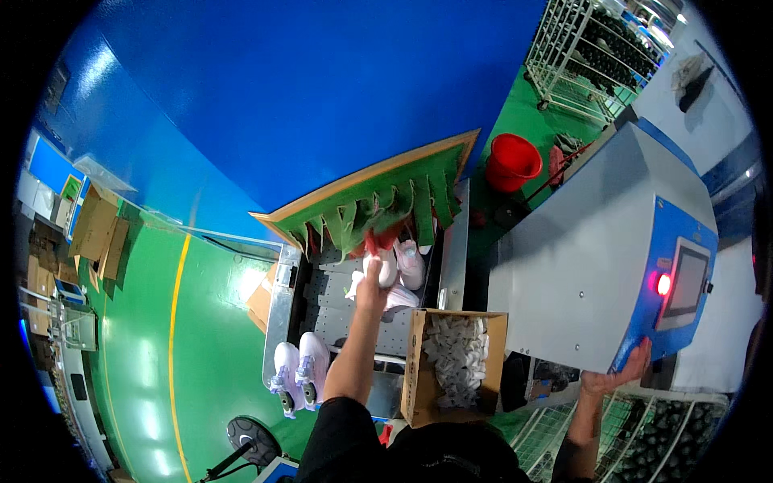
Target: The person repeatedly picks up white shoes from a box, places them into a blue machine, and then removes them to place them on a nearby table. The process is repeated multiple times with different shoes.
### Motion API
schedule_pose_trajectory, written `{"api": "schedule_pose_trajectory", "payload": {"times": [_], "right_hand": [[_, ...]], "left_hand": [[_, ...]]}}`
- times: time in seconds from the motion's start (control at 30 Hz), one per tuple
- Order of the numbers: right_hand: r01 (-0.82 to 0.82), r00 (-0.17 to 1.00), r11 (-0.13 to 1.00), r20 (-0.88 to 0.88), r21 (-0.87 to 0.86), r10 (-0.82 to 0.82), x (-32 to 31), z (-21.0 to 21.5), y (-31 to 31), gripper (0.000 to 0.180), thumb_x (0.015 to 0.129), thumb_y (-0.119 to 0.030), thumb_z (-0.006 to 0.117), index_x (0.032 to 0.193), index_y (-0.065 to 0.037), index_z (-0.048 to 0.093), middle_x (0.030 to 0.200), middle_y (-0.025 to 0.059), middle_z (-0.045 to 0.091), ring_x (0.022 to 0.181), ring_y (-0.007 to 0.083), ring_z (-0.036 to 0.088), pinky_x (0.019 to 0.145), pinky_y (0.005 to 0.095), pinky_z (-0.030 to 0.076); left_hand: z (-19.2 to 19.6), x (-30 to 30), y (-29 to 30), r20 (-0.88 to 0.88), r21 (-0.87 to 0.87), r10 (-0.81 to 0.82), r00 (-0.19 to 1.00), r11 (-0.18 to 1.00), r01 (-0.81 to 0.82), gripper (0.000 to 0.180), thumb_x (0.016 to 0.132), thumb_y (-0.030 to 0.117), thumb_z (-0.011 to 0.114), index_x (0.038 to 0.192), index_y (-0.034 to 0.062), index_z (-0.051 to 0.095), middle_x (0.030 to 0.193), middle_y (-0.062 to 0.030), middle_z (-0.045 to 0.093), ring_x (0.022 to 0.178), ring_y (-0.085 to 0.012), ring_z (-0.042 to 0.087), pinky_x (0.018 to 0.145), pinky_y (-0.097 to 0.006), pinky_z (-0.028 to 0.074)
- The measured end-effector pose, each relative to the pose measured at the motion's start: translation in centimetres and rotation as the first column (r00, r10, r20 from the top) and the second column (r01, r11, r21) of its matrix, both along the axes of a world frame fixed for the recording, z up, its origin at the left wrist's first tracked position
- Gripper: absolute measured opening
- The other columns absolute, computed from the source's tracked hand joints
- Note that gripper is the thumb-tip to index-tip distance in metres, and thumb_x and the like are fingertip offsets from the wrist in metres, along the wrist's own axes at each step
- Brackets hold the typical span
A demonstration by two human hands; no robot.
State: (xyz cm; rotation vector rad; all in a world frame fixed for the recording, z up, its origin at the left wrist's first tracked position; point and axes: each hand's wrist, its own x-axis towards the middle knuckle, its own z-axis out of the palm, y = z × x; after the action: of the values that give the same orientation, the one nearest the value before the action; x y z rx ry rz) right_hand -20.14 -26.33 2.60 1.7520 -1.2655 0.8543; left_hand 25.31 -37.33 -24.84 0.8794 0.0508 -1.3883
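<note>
My left hand (371,282) reaches over the conveyor bed to the white shoes below the green strip curtain (378,217). It is at a white shoe (386,268); its fingers are partly hidden and tinted red, so their grip is unclear. Another pale shoe (410,266) lies just right of it, and a third white one (400,299) lies nearer me. My right hand (618,374) rests with fingers stretched against the lower edge of the blue control panel (651,314), holding nothing loose. A red lamp glows beside the panel's screen (689,278).
A cardboard box (414,378) of small white pieces stands at the conveyor's near right. A pair of white shoes (312,362) with lilac laces sits at the near left. The big blue machine housing (322,88) rises ahead. A red bucket (513,163) and wire rack (596,60) stand behind.
</note>
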Motion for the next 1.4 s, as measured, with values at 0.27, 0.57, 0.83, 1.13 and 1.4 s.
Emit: {"api": "schedule_pose_trajectory", "payload": {"times": [0.27, 0.57, 0.83, 1.13, 1.4], "right_hand": [[-0.280, 0.892, 0.932, 0.421, 0.230, 0.164, 4.4, 0.5, 6.7, 0.049, 0.104, -0.017, 0.046, 0.149, -0.001, 0.036, 0.155, 0.0258, 0.035, 0.146, 0.0440, 0.031, 0.120, 0.0583, 0.022], [-0.939, -0.338, 0.220, 0.594, -0.263, -0.730, 6.1, -3.3, 13.0, 0.072, 0.081, -0.008, 0.073, 0.147, -0.002, 0.045, 0.133, 0.0139, 0.062, 0.118, 0.0271, 0.062, 0.107, 0.0413, 0.047], [-0.993, 0.105, -0.110, 0.829, 0.053, -0.549, -5.6, -4.9, 20.0, 0.110, 0.080, -0.011, 0.082, 0.162, -0.001, 0.011, 0.164, 0.0125, 0.025, 0.150, 0.0237, 0.026, 0.123, 0.0375, 0.020], [-0.940, -0.015, 0.284, 0.811, 0.188, -0.585, -13.6, -3.1, 26.4, 0.102, 0.077, 0.000, 0.077, 0.161, 0.000, 0.020, 0.161, 0.0125, 0.035, 0.146, 0.0223, 0.035, 0.121, 0.0356, 0.024], [-0.804, -0.516, 0.593, 0.535, -0.035, -0.669, -14.9, -5.1, 26.1, 0.077, 0.084, -0.001, 0.064, 0.155, -0.003, 0.035, 0.141, 0.0150, 0.056, 0.124, 0.0273, 0.059, 0.107, 0.0399, 0.047]], "left_hand": [[7.6, -7.0, 22.2, -0.453, -0.277, -0.428, 0.782, 0.901, 0.333, 0.089, 0.091, 0.065, 0.060, 0.144, -0.0044, 0.040, 0.124, -0.0236, 0.064, 0.103, -0.0348, 0.070, 0.071, -0.032, 0.064], [20.1, -17.0, 30.2, 0.160, -0.082, -0.887, 0.432, 0.425, 0.902, 0.064, 0.102, 0.060, 0.046, 0.123, 0.0004, 0.056, 0.105, -0.0129, 0.070, 0.088, -0.0231, 0.068, 0.082, -0.036, 0.055], [18.8, -25.2, 30.4, 0.134, 0.107, -0.739, 0.660, 0.673, 0.732, 0.038, 0.107, 0.037, 0.052, 0.124, 0.0028, 0.055, 0.110, -0.0093, 0.064, 0.096, -0.0226, 0.065, 0.083, -0.038, 0.055], [20.5, -36.6, 29.2, 0.231, 0.087, -0.913, 0.337, 0.364, 0.927, 0.036, 0.101, 0.028, 0.067, 0.118, -0.0032, 0.062, 0.098, -0.0054, 0.067, 0.076, -0.0113, 0.061, 0.067, -0.027, 0.051], [14.8, -38.6, 32.3, 0.191, 0.139, -0.818, 0.543, 0.570, 0.810, 0.026, 0.102, 0.019, 0.064, 0.120, 0.0012, 0.058, 0.105, -0.0062, 0.067, 0.090, -0.0139, 0.064, 0.077, -0.030, 0.054]]}}
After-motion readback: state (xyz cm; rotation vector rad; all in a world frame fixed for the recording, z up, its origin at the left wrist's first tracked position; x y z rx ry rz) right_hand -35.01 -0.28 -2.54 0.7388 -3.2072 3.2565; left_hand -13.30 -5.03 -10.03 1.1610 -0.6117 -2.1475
